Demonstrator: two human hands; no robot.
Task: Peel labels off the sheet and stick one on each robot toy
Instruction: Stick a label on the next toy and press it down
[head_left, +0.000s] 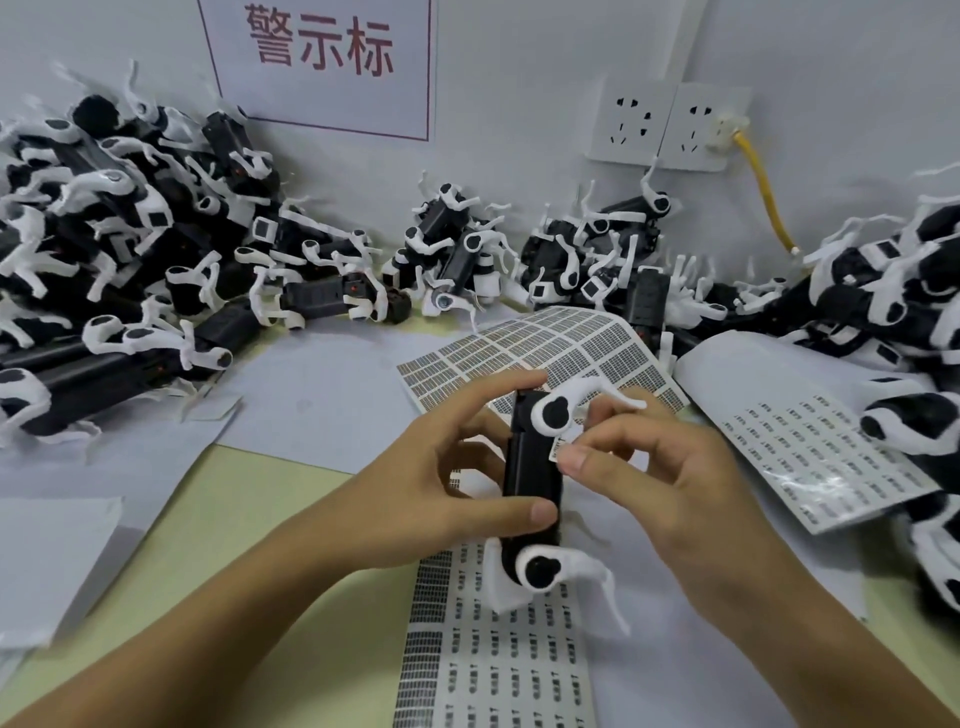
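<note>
My left hand (447, 483) clamps the robot toy (532, 467), its long axis running away from me. My right hand (660, 467) pinches a label (558, 448) just right of its black flank.

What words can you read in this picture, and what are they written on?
"警示标": big red characters on the white wall sign.
Label sheet under the hands: rows of small dark print, too blurred to read.
Second label sheet on the right: print too small to read.
Small label pinched in the right hand by the robot toy: unreadable.
</note>
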